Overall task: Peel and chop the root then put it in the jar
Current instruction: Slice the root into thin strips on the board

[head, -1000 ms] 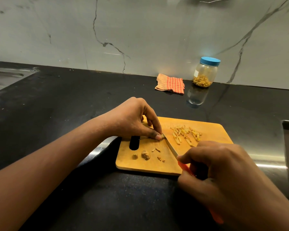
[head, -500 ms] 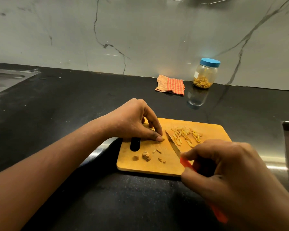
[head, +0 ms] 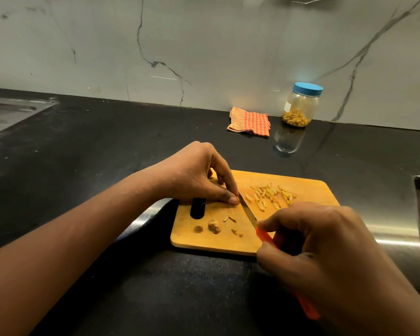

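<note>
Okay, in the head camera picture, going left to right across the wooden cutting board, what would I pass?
Dark handle slot → small brown lump → knife blade, lying at a slant → pile of chopped root strips. The left hand is left out, since it overlaps the slot.

Kitchen: black counter (head: 107, 146), sink (head: 7, 112), marble backsplash (head: 204, 44).

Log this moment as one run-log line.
chopping | left hand pinches root piece on board | right hand grips knife, blade at it | jar lidded by wall
</note>
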